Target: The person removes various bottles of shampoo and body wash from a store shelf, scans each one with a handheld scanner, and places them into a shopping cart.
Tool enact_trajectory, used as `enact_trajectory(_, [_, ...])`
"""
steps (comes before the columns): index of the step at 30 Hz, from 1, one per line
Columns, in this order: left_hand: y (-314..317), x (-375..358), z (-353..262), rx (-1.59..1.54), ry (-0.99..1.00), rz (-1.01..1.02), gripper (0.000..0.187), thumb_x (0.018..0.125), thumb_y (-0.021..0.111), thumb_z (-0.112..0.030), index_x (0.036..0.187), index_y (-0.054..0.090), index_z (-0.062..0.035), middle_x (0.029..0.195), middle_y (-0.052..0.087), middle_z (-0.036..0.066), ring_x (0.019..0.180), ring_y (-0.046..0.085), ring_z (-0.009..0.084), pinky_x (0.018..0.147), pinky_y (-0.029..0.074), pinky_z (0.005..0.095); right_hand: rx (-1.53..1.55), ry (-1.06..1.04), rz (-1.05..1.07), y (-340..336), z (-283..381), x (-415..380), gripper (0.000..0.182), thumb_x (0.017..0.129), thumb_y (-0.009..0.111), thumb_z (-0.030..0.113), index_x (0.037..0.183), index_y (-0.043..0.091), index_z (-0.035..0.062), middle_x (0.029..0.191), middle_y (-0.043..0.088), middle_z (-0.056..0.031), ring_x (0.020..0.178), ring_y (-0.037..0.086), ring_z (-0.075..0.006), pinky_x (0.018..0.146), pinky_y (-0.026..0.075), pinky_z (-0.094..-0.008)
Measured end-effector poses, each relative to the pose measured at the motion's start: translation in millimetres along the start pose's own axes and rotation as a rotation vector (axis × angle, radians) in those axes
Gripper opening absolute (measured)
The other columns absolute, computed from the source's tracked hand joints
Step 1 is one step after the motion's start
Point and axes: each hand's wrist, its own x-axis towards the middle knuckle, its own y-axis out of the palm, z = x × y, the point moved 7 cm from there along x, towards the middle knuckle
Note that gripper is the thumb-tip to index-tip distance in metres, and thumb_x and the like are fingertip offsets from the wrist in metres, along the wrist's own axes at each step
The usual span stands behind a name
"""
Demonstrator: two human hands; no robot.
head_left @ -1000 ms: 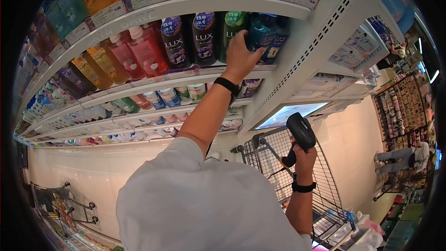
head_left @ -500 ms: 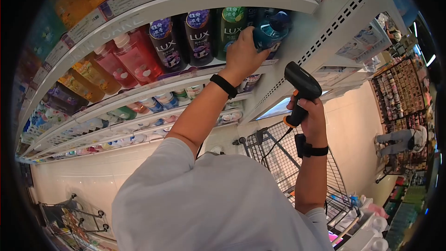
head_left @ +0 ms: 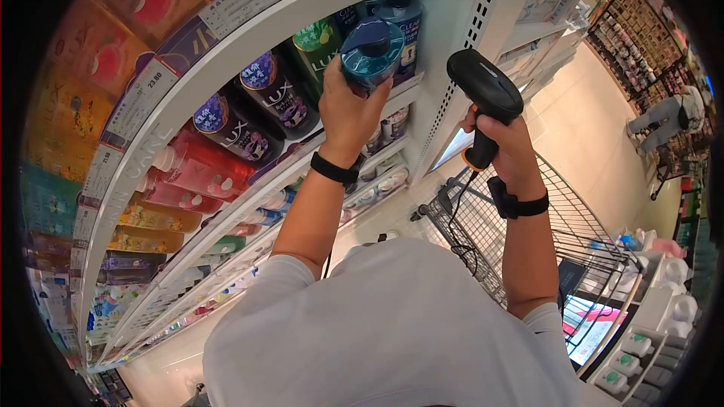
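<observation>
My left hand [head_left: 348, 111] grips a translucent blue toiletry bottle [head_left: 375, 62] with a dark blue top, held in front of the shelf and tilted toward me. A similar blue bottle marked CLEAR [head_left: 407, 30] stands behind it at the shelf's right end. Close on its left is a green LUX bottle [head_left: 315, 41], with dark purple LUX bottles [head_left: 277, 98] beside that. My right hand [head_left: 513, 143] is wrapped around the handle of a black barcode scanner [head_left: 486, 87]. The scanner's head is up, to the right of the held bottle, and the two are apart.
A wire shopping cart [head_left: 483, 203] stands below my right arm, with a cable hanging into it and a lit screen [head_left: 592, 328] at its near end. A white slotted shelf upright [head_left: 471, 38] rises between my hands. Another person [head_left: 671, 120] is in the aisle at right.
The blue bottle has come out from its place at the shelf's right end, in my left hand. The view has turned, and a CLEAR bottle now shows behind it. My right hand still holds the scanner.
</observation>
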Motion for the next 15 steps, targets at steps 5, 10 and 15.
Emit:
enact_trajectory(5, [-16, -9, 8, -0.184, -0.004, -0.023, 0.072, 0.073, 0.086, -0.023, 0.128, 0.046, 0.0024, 0.093, 0.063, 0.009, 0.07, 0.06, 0.0164, 0.065, 0.051, 0.0325, -0.299, -0.008, -0.093, 14, -35, 43, 0.032, 0.081, 0.075, 0.02, 0.105, 0.064, 0.0025, 0.082, 0.064, -0.0035, 0.077, 0.061, -0.0155, 0.073, 0.049, -0.0329])
enact_trajectory(10, [-43, -28, 7, -0.293, -0.006, 0.05, 0.068, 0.076, 0.083, -0.004, 0.13, 0.042, -0.0009, 0.115, 0.061, 0.01, 0.094, 0.063, 0.0135, 0.077, 0.051, 0.0245, -0.657, -0.131, 0.072, 49, -51, 73, 0.042, 0.071, 0.076, 0.022, 0.106, 0.063, 0.0023, 0.09, 0.066, -0.0142, 0.084, 0.064, -0.031, 0.08, 0.049, -0.0386])
enact_trajectory(15, [-82, -51, -15, -0.407, 0.05, 0.065, 0.04, 0.076, 0.081, -0.01, 0.111, 0.064, -0.0006, 0.102, 0.069, 0.01, 0.088, 0.068, 0.0187, 0.081, 0.053, 0.0328, -0.728, -0.324, 0.125, 67, -56, 84, 0.041, 0.067, 0.074, 0.02, 0.103, 0.064, 0.0032, 0.101, 0.064, -0.0177, 0.096, 0.06, -0.0381, 0.086, 0.048, -0.0422])
